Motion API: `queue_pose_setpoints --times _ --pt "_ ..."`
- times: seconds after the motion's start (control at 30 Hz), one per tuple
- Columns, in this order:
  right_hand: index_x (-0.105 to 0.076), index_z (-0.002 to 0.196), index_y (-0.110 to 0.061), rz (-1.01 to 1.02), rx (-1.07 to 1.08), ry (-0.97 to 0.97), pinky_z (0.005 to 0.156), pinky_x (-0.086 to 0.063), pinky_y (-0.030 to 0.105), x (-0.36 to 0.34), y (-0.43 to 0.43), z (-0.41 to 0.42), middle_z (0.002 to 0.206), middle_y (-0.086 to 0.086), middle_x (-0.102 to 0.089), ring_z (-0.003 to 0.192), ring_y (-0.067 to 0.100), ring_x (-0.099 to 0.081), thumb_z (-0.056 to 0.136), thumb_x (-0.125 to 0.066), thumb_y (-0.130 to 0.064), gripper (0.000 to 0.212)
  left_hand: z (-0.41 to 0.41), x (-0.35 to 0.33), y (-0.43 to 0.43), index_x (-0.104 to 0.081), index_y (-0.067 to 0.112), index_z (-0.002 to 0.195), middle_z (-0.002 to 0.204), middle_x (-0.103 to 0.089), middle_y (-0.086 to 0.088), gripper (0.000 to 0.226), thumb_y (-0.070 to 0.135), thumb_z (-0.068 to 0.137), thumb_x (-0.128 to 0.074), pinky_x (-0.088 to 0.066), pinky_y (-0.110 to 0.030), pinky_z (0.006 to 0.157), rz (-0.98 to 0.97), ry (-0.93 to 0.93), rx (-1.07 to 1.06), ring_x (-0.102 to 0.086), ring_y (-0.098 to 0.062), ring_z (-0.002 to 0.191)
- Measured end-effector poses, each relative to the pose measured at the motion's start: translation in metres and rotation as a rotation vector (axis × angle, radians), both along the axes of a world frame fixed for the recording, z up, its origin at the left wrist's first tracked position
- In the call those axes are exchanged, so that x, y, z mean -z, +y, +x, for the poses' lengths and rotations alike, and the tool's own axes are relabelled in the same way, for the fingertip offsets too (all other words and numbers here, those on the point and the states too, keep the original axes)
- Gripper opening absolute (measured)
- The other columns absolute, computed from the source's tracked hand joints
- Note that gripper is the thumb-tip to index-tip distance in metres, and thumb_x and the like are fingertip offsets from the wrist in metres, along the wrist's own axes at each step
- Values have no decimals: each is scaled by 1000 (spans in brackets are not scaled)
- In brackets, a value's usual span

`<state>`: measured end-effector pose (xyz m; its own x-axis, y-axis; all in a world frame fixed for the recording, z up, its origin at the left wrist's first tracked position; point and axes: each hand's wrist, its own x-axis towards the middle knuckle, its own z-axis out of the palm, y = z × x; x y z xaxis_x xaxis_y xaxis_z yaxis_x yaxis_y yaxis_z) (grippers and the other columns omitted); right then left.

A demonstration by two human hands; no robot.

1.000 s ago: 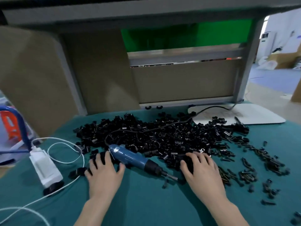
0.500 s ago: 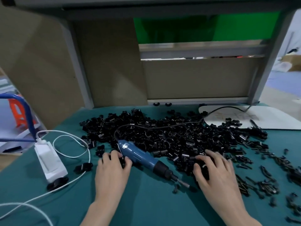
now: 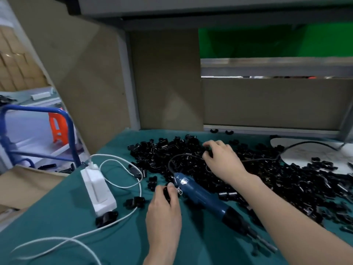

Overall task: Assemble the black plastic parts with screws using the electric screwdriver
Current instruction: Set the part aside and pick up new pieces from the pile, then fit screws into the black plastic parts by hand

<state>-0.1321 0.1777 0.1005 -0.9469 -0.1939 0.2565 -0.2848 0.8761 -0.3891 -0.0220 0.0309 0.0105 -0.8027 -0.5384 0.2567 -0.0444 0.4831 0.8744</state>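
Since a second ago the right hand [image 3: 222, 161] has reached across the electric screwdriver [image 3: 202, 196] into the pile of black plastic parts [image 3: 286, 180]. Its fingers are bent down among them, grip hidden. The left hand [image 3: 164, 209] pinches a black plastic part [image 3: 167, 193] at its fingertips, the screwdriver lying just right of them.

Glossy black plastic parts [image 3: 267, 180], matt cloth [image 3: 66, 217]

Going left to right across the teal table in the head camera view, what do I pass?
White power adapter → left hand → blue electric screwdriver → white board. The right hand and the pile of black parts overlap these, so I leave them out.
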Motion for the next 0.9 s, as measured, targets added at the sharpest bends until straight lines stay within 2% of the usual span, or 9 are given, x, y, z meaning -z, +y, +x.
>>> queue_pose_setpoints --times 0.17,0.27,0.37,0.47,0.67,0.73,0.8,0.83,0.9 --pt "-42 152 -25 40 -168 -33 113 -38 44 -14 -67 -35 153 8 -46 139 32 -40 107 -44 -36 47 -4 1 -3 -46 32 86 74 -60 8 34 57 98 -26 -42 -39 69 20 -17 -29 -58 -19 77" --pt "-36 156 -26 208 -253 -129 118 -33 48 -9 -102 -42 158 9 -39 143 34 -38 106 -48 -44 55 -6 1 -3 -42 35 85 73 -55 11 37 62 95 -19 -38 -36 67 20 -45 -32 -52 -15 74" --pt "-46 150 -23 402 -214 -161 114 -35 50 5 -119 -43 149 11 -46 137 36 -43 106 -52 -37 46 -7 2 -4 -41 35 87 77 -58 10 42 66 93 -13 -39 -35 67 30 -78 -27 -55 -13 77" --pt "-56 136 -21 385 -176 -70 109 -37 46 17 -120 -41 139 11 -52 131 34 -47 107 -51 -29 30 -8 3 -6 -41 35 91 76 -55 11 42 65 94 -11 -40 -35 69 -4 -106 -36 -53 -15 77" --pt "-53 140 -10 442 -149 -12 116 -30 44 28 -116 -37 139 15 -50 133 34 -39 107 -45 -32 41 -7 2 -4 -41 36 93 85 -62 9 38 63 96 -14 -41 -35 71 -26 -117 -42 -59 -18 85" --pt "-55 139 -12 406 -156 -1 117 -28 43 29 -113 -34 138 13 -50 132 32 -40 107 -44 -35 41 -6 2 -4 -40 35 92 85 -61 9 34 60 98 -18 -39 -35 71 -13 -102 -42 -60 -19 88" --pt "-55 141 -16 264 -178 17 115 -31 39 25 -105 -28 136 9 -52 131 29 -43 105 -48 -38 42 -5 0 -4 -40 35 91 82 -57 11 31 58 100 -22 -37 -36 71 -9 -85 -37 -59 -19 87" --pt "-56 139 -17 140 -189 30 111 -35 34 22 -98 -24 132 6 -54 128 25 -46 104 -51 -37 41 -5 0 -4 -41 34 90 80 -54 12 31 58 100 -23 -37 -36 70 -9 -75 -35 -57 -19 85" --pt "-62 129 -19 -175 -186 49 91 -45 15 12 -78 -10 114 -6 -61 109 7 -59 100 -61 -32 32 -4 0 -4 -42 33 89 80 -56 12 33 59 99 -23 -38 -37 70 2 -46 -27 -55 -17 82"
